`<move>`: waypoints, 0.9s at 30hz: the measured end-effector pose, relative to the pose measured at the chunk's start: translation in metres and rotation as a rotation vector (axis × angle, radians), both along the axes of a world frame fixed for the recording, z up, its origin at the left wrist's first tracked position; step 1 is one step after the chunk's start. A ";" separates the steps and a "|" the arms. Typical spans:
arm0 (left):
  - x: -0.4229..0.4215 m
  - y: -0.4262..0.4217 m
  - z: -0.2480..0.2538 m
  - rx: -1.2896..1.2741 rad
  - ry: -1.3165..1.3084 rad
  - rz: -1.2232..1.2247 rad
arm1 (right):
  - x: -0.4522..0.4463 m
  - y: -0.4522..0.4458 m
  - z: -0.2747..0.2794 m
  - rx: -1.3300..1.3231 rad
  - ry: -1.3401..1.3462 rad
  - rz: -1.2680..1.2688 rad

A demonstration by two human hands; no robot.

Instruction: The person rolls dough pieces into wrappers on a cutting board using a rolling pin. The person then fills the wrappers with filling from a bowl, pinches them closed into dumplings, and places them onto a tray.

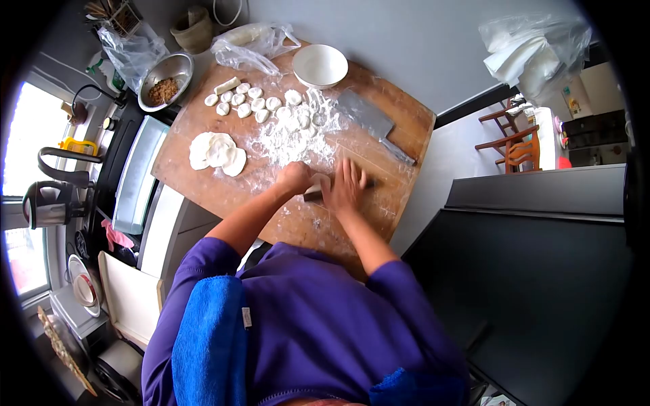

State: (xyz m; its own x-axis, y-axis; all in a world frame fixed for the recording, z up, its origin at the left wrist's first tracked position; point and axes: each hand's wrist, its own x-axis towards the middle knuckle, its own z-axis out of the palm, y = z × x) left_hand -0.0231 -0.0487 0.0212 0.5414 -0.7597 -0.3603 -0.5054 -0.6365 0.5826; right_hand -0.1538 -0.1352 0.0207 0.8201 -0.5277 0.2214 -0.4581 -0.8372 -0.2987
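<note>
On the floured wooden board, my left hand (294, 178) is closed, its fingertips at the edge of a small pale dough round (320, 181). My right hand (346, 188) lies with fingers stretched out over a short rolling pin (313, 196), palm pressing on it. Most of the pin is hidden under that hand. Beyond my hands is a patch of loose flour (291, 142). Several small dough pieces (258, 104) and a short dough roll (227, 85) lie farther back. To the left, rolled wrappers (218, 153) overlap in a pile.
A cleaver (369, 115) lies on the board's right side, handle toward me. At the back are a white bowl (320, 65) and a plastic bag (254, 47). A metal bowl of filling (166, 81) stands at the left, near a kettle (51, 203). A dark cabinet (528, 284) is at right.
</note>
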 end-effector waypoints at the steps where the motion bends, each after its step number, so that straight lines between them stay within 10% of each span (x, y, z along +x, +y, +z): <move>1: -0.001 0.006 -0.007 -0.022 -0.028 -0.007 | -0.017 0.006 0.001 0.024 0.021 0.053; 13: -0.009 0.005 0.014 0.010 0.090 0.064 | 0.003 0.001 -0.007 -0.098 -0.094 0.066; 19: 0.018 0.074 0.008 -0.427 0.216 0.337 | -0.049 0.014 0.006 -0.005 -0.095 0.218; 23: 0.078 0.109 0.026 -0.302 -0.392 0.604 | -0.041 0.010 0.010 0.023 -0.110 0.210; 27: 0.086 0.063 0.030 -0.335 -0.113 0.516 | -0.032 0.000 0.001 0.001 -0.147 0.233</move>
State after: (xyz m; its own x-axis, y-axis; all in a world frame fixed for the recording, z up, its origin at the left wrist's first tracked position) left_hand 0.0627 0.0139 0.0508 0.8896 -0.4518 -0.0672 -0.2514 -0.6071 0.7538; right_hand -0.1856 -0.1349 0.0217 0.8783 -0.3291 0.3469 -0.2049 -0.9145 -0.3489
